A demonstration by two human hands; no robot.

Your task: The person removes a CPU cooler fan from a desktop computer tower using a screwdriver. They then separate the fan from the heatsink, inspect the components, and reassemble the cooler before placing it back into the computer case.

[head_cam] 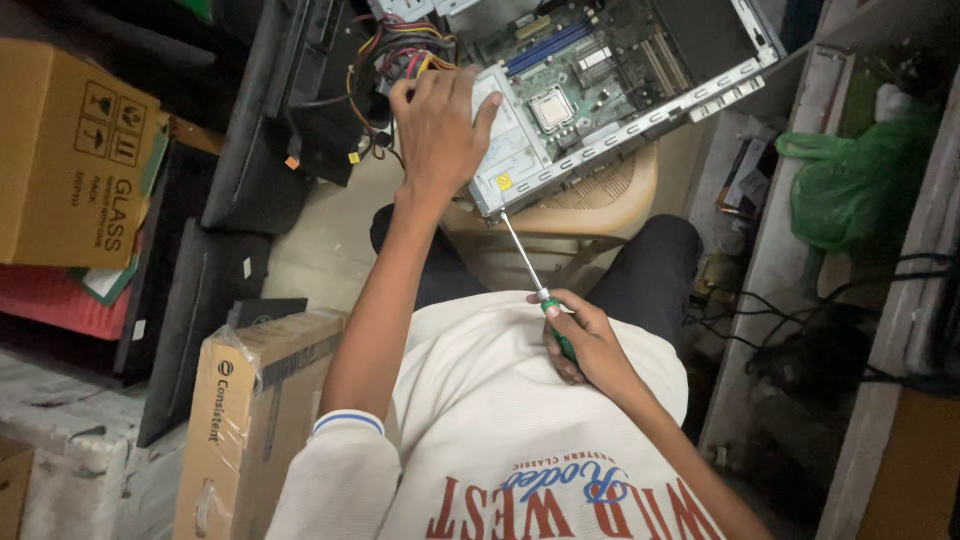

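Left hand (pixel 437 125) presses flat on the open computer case (pixel 600 90), steadying it. Right hand (pixel 590 345) grips the screwdriver (pixel 535 285), tip at the case's edge. Next I probably need to seat it squarely.

Clad in a cream-white sweatshirt with red and blue lettering across the chest. Sleeves pushed up past the elbows, the left cuff (pixel 345 422) ribbed and edged with a thin blue stripe. Dark trousers (pixel 650 275) over both legs, forearms bare.
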